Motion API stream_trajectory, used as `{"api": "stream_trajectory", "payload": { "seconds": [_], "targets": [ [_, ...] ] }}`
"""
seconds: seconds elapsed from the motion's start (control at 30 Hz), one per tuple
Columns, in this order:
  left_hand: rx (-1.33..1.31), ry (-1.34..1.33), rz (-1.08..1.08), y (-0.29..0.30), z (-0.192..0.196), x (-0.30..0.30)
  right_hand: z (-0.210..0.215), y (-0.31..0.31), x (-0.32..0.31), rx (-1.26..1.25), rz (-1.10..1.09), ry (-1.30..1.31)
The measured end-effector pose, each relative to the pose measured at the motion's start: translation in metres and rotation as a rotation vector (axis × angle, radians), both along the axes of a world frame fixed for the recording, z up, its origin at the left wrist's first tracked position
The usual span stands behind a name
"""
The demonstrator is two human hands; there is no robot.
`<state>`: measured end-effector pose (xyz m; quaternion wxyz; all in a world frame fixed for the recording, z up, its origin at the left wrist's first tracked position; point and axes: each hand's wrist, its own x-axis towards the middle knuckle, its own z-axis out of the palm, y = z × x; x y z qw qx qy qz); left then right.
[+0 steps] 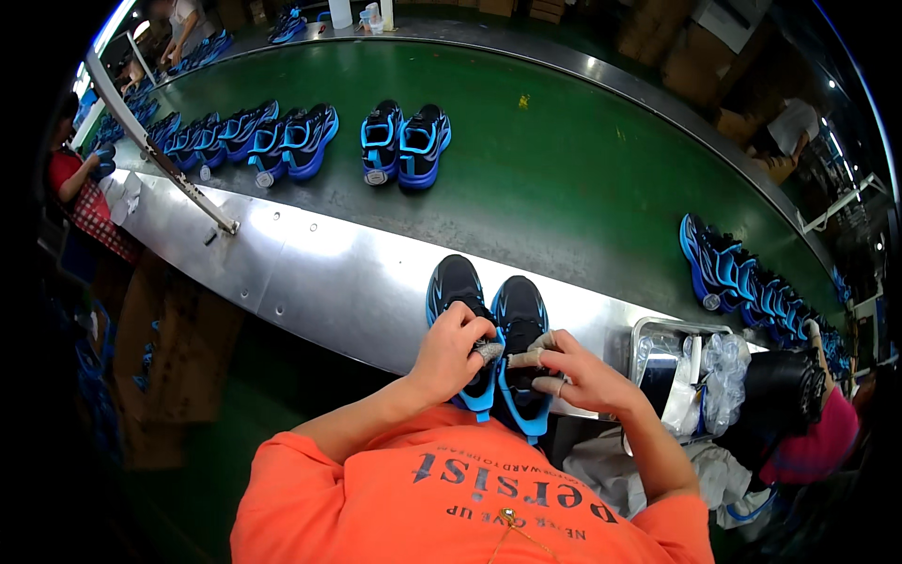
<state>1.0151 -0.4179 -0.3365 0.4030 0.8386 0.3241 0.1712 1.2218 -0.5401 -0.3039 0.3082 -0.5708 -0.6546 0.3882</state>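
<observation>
Two black sneakers with bright blue trim stand side by side at the near edge of the metal counter, toes pointing away from me. Over the lacing of the left sneaker (pixel 456 276) is my left hand (pixel 449 355), its fingers bent and pinched together; what lies between the fingertips is hidden. My right hand (pixel 581 374) reaches from the right to the opening of the right sneaker (pixel 520 303), fingers curled inward at its inner side. Whatever those fingertips pinch is too small to make out. Pale coverings sit on some fingers of both hands. Blue heel loops hang toward my orange shirt.
Beyond the metal ledge (pixel 329 254) runs a green conveyor belt (pixel 545 141). A sneaker pair (pixel 420 146) and a longer row (pixel 240 134) stand left, more sneakers (pixel 742 273) right. A metal tray (pixel 643 352) holds clear plastic. A bent metal bar (pixel 178 179) rises left. Other people work around.
</observation>
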Motion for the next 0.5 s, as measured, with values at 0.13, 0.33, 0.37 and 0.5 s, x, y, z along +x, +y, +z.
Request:
{"api": "stream_trajectory", "payload": {
  "seconds": [0.13,0.33,0.37,0.5],
  "targets": [
    [0.062,-0.159,-0.274,0.022,-0.013,-0.006,-0.003,-0.003,-0.019,0.003,-0.237,-0.247],
    [0.042,-0.065,-0.092,0.011,-0.002,0.0,0.01,0.001,-0.003,-0.113,-0.116,-0.137],
    [0.055,-0.113,-0.157,0.012,-0.004,0.003,0.006,-0.002,-0.003,-0.096,-0.109,-0.189],
    [-0.139,-0.083,-0.253,0.025,-0.002,-0.003,0.005,-0.008,-0.012,-0.165,-0.349,-0.421]
  ]
}}
